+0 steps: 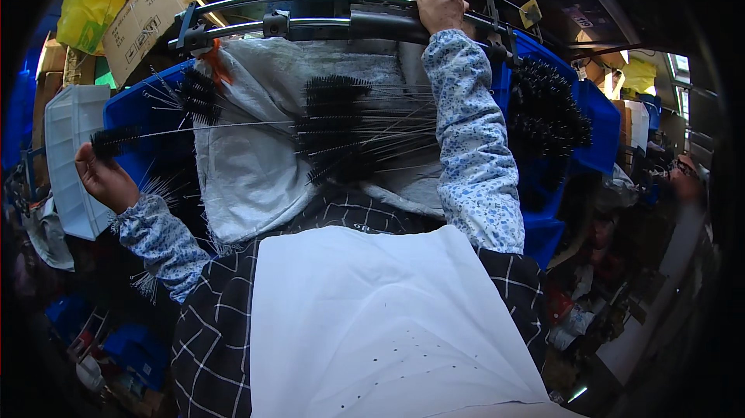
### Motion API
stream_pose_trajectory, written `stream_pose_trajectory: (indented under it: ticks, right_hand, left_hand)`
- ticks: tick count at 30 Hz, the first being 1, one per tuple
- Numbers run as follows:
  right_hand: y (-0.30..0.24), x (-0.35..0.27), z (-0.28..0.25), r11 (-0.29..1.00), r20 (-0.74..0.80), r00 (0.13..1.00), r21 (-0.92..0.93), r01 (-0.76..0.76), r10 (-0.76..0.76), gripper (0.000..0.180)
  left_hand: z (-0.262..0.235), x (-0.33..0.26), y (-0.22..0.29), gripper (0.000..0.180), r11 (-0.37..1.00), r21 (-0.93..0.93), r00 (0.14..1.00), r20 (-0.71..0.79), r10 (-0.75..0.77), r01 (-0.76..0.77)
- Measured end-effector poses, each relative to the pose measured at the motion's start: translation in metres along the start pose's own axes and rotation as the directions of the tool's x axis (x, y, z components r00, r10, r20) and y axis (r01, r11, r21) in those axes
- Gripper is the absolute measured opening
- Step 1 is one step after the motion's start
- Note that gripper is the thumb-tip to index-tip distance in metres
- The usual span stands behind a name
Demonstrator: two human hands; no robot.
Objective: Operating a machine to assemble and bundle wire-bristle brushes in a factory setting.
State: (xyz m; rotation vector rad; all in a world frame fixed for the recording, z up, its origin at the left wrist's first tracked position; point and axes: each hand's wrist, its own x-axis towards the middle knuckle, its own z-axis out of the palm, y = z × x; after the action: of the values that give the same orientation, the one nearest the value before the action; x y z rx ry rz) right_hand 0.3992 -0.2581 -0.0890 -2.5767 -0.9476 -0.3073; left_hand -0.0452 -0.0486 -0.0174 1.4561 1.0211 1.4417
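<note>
Left of the grey sack on the lap, the left hand has its grip closed on one black wire brush, bristle end out. Brushes lie piled on the sack itself. Beyond the sack, the right hand grips the machine's metal bar. Judging by this, keeping the brush's wire level and the bar held steady should serve best.

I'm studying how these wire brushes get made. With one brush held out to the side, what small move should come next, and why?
Probably bring the left hand with its black wire brush inward to the machine bar. The right hand already grips that bar, while the brush sits far left, over the blue bin, away from the brush pile on the grey cloth.
</note>
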Motion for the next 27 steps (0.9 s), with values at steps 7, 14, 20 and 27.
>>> stream_pose_trajectory:
  ticks: [7, 14, 20, 27]
  right_hand:
    - [-0.026, -0.003, 0.004, 0.999, -0.016, 1.000, 0.053, -0.010, 0.011, 0.037]
    - [-0.064, -0.004, 0.021, 1.000, -0.025, 1.000, 0.024, 0.004, -0.004, 0.035]
    - [-0.079, -0.003, 0.011, 1.000, -0.061, 0.998, -0.012, -0.005, 0.004, 0.028]
    - [-0.011, -0.001, 0.004, 0.997, -0.013, 0.999, -0.077, 0.029, -0.030, 0.037]
  left_hand:
    - [-0.034, 0.024, 0.022, 0.013, 0.985, -0.145, 0.989, -0.123, 0.079, -0.097]
    - [-0.031, 0.027, 0.037, 0.014, 0.097, 0.878, 0.757, 0.343, 0.556, -0.469]
    - [0.015, 0.016, 0.039, 0.012, 0.113, 0.848, 0.724, 0.362, 0.587, -0.517]
    - [0.032, 0.017, 0.028, 0.023, 0.983, -0.130, 0.980, -0.167, 0.106, -0.129]
